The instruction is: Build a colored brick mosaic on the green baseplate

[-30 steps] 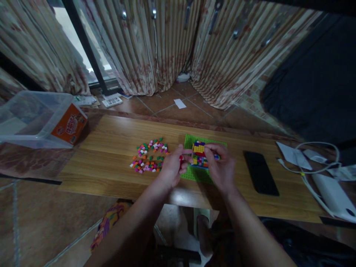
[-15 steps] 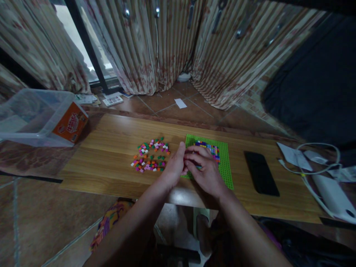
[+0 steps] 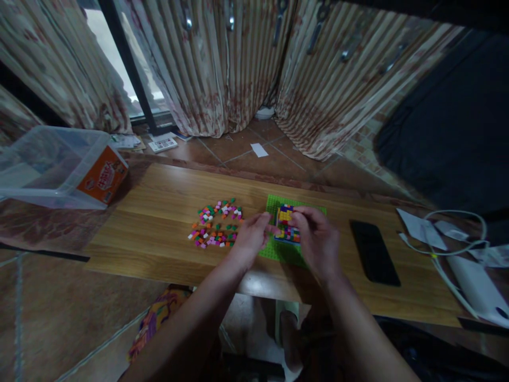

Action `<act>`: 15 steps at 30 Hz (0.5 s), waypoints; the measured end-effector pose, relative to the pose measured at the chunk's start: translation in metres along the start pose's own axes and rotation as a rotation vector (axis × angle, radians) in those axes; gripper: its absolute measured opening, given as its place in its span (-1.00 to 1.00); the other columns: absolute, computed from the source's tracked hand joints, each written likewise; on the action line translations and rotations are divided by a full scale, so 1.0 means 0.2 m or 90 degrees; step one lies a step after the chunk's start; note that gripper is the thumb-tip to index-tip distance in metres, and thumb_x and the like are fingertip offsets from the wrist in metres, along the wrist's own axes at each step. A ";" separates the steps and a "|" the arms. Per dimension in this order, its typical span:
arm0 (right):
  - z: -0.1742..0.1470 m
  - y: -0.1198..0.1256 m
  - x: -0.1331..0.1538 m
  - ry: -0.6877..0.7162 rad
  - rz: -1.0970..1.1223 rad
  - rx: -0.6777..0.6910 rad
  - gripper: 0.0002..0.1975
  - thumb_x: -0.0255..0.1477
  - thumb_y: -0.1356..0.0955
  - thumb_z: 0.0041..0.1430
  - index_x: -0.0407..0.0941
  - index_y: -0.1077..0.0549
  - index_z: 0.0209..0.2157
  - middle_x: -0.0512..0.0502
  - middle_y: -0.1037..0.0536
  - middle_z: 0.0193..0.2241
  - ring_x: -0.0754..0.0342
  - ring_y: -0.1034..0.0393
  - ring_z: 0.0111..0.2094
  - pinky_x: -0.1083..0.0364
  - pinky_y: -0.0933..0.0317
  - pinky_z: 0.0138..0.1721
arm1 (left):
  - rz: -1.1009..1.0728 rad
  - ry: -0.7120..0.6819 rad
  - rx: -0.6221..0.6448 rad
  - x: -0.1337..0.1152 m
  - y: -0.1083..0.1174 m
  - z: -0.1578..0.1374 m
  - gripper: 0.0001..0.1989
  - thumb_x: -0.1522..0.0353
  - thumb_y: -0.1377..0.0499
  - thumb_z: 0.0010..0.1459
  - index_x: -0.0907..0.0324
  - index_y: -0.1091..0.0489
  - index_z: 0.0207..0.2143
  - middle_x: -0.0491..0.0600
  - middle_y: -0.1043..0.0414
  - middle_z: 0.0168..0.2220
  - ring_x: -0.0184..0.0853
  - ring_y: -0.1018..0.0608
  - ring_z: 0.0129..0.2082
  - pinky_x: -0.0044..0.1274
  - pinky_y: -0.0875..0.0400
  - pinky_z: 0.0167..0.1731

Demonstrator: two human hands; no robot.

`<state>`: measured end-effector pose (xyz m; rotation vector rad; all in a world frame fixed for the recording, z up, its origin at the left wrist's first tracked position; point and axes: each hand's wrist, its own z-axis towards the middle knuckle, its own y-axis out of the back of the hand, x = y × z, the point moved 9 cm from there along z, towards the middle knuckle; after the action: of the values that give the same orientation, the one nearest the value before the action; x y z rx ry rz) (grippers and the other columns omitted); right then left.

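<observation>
A green studded baseplate [image 3: 274, 251] lies on the wooden table, partly covered by my hands. On it sits a block of small coloured bricks [image 3: 285, 214], with yellow, blue and red showing. My right hand [image 3: 321, 239] is over the right side of this block, thumb and fingertips pinched together at it; whatever they hold is too small to make out. At the block's left side is my left hand [image 3: 253, 234], its fingers drawn together and pointing toward the bricks. What lies in its fingers is hidden. Loose small bricks [image 3: 207, 234] in pink, orange, green and white are scattered left of my left hand.
Right of the baseplate lies a black phone [image 3: 374, 252]. Farther right are a white cable [image 3: 485, 223] and a white power strip or adapter [image 3: 479, 284]. A clear plastic bin [image 3: 59, 159] with an orange label stands beyond the table's left end.
My hands were together over the baseplate's left part. Now they are apart: my right hand has moved right onto the brick block, uncovering its left part. The left stays nearly in place.
</observation>
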<state>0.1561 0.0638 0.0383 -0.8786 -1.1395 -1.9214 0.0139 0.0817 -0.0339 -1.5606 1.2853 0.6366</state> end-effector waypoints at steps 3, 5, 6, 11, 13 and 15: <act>0.04 0.07 -0.05 -0.002 -0.011 -0.042 -0.82 -0.32 -0.33 0.19 -0.09 -0.53 -0.27 -0.07 -0.57 -0.35 0.03 -0.46 -0.33 0.05 -0.33 -0.27 | 0.050 -0.017 -0.026 -0.01 0.03 0.02 -0.83 0.30 -0.14 0.08 0.24 -0.41 -0.37 -0.11 -0.41 -0.59 -0.55 -0.11 -0.74 -0.60 0.05 -0.67; 0.05 0.07 -0.04 0.035 -0.046 -0.020 -0.83 -0.35 -0.32 0.20 -0.09 -0.55 -0.27 -0.09 -0.57 -0.32 0.02 -0.46 -0.27 0.03 -0.32 -0.22 | 0.096 -0.050 -0.027 -0.01 0.03 0.03 -0.85 0.32 -0.14 0.07 0.23 -0.43 -0.39 -0.12 -0.41 -0.59 -0.53 -0.17 -0.70 -0.60 -0.02 -0.63; 0.05 0.05 -0.02 0.052 -0.061 0.001 -0.82 -0.37 -0.31 0.21 -0.08 -0.55 -0.27 -0.09 -0.56 -0.30 0.02 -0.46 -0.24 0.03 -0.32 -0.19 | 0.123 -0.069 -0.024 -0.02 0.03 0.03 -0.85 0.33 -0.14 0.07 0.23 -0.44 -0.39 -0.12 -0.41 -0.59 -0.51 -0.21 -0.68 -0.60 -0.06 -0.61; 0.02 -0.07 0.03 0.114 -0.123 0.101 -0.83 -0.42 -0.31 0.22 -0.05 -0.57 -0.26 -0.10 -0.58 -0.25 -0.02 -0.45 -0.18 -0.05 -0.28 -0.08 | 0.220 -0.125 0.007 -0.03 0.01 0.04 -0.82 0.38 -0.09 0.08 0.23 -0.49 -0.36 -0.13 -0.37 -0.60 -0.43 -0.35 -0.56 -0.57 -0.21 -0.47; 0.02 -0.10 0.03 0.139 -0.161 0.111 -0.83 -0.44 -0.31 0.21 -0.05 -0.57 -0.27 -0.10 -0.59 -0.28 -0.04 -0.44 -0.18 -0.06 -0.28 -0.08 | 0.234 -0.129 0.009 -0.03 0.01 0.04 -0.78 0.39 -0.08 0.08 0.25 -0.50 -0.30 -0.14 -0.35 -0.61 -0.42 -0.37 -0.56 -0.57 -0.23 -0.46; 0.02 -0.12 0.03 0.155 -0.189 0.123 -0.82 -0.47 -0.31 0.20 -0.06 -0.57 -0.25 -0.11 -0.59 -0.29 -0.05 -0.43 -0.19 -0.05 -0.28 -0.11 | 0.248 -0.136 0.007 -0.03 0.01 0.05 -0.75 0.39 -0.07 0.09 0.26 -0.50 -0.25 -0.15 -0.33 -0.61 -0.42 -0.37 -0.56 -0.56 -0.23 -0.47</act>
<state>0.1336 0.0735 0.0350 -0.3740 -1.3353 -2.0429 0.0119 0.0925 -0.0327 -1.2026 1.4345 1.0098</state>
